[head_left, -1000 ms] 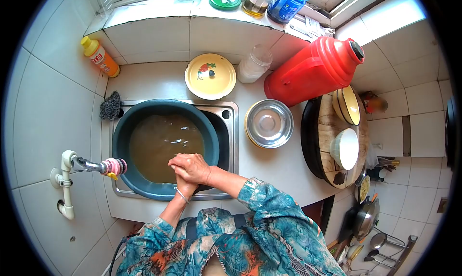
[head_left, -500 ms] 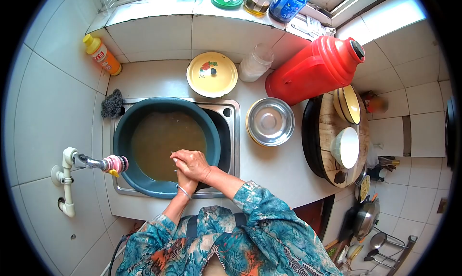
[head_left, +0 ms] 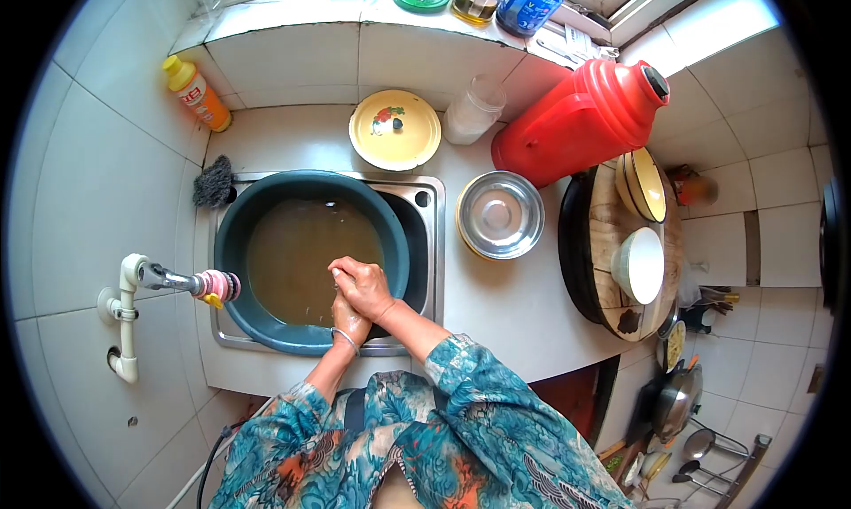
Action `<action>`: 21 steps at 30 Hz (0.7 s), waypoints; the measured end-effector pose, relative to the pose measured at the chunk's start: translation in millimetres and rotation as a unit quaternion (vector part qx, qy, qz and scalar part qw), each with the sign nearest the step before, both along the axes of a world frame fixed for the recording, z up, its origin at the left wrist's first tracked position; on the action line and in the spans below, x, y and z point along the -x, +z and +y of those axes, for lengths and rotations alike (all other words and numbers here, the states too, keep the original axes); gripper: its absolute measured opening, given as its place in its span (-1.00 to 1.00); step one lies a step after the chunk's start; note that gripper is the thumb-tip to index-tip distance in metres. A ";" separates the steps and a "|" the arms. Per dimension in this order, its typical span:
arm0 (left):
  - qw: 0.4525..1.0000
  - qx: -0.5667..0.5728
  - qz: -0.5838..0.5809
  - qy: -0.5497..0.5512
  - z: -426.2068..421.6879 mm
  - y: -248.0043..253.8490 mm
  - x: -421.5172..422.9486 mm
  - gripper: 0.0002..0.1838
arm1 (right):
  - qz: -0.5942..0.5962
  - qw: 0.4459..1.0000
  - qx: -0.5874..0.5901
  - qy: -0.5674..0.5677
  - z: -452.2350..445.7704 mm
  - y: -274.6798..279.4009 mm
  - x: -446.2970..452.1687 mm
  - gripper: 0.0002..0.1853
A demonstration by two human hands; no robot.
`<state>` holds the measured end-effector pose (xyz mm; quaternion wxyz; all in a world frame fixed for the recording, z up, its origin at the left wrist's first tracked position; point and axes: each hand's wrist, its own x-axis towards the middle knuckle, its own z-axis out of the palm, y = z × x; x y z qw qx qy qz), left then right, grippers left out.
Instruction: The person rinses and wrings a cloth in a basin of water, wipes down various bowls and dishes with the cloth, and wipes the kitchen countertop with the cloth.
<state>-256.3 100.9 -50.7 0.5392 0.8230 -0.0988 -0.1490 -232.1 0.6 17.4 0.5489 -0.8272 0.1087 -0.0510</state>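
Observation:
My right hand (head_left: pixel 363 287) is closed over my left hand (head_left: pixel 348 317), above the near right rim of a teal basin (head_left: pixel 232 234). The two hands press together; whatever may lie between them is hidden. A bracelet circles my left wrist. Murky brown water (head_left: pixel 306 243) fills the lower part of the basin, which sits in a steel sink (head_left: pixel 433 270). To the left, a tap (head_left: pixel 177 281) with a pink wrapped end points at the basin's rim.
Behind the sink are a yellow lid (head_left: pixel 394 129) and a glass jar (head_left: pixel 474 112). Right of it stand a steel bowl (head_left: pixel 500 215), a red thermos (head_left: pixel 576 123) and a wooden board (head_left: pixel 620 309) with bowls. A scrubber (head_left: pixel 213 183) lies at the left.
My joined hands have shifted slightly right and up from the basin's near edge, still pressed together. The whole view has moved a little.

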 end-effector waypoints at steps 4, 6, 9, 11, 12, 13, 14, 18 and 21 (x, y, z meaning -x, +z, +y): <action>0.996 0.000 0.036 0.085 -15.7 36.8 -0.2 -0.62 | -0.003 1.000 -0.004 -0.028 -0.2 -4.8 1.5 -0.82; 0.998 -0.042 0.020 0.052 -12.6 29.6 -2.4 -0.60 | -0.017 0.999 -0.014 -0.039 -0.7 -7.5 1.8 -0.83; 0.996 -0.078 0.025 0.037 -11.7 28.0 -2.2 -0.59 | 0.023 0.999 -0.015 -0.047 -2.7 -9.9 1.9 -0.83; 0.995 -0.091 0.024 0.037 -11.9 28.5 -2.3 -0.59 | 0.008 0.998 -0.025 -0.064 -1.9 -10.0 2.1 -0.82; 0.995 -0.096 0.017 0.036 -12.1 26.4 -2.1 -0.59 | 0.011 0.997 -0.033 -0.069 -2.2 -8.9 2.3 -0.83; 0.994 -0.102 0.010 0.035 -12.2 25.0 -2.1 -0.58 | 0.013 0.996 -0.042 -0.074 -2.4 -8.0 2.3 -0.83; 0.992 -0.121 0.012 0.029 -11.7 24.3 -1.8 -0.57 | 0.004 0.996 -0.046 -0.082 -1.9 -9.2 2.2 -0.83; 0.983 -0.178 0.026 0.022 -14.0 29.7 -2.1 -0.55 | -0.018 0.993 -0.052 -0.106 -1.8 -21.1 1.7 -0.84; 0.975 -0.217 0.054 0.018 -19.3 43.4 -2.1 -0.53 | -0.011 0.988 -0.087 -0.128 -1.6 -27.1 2.9 -0.85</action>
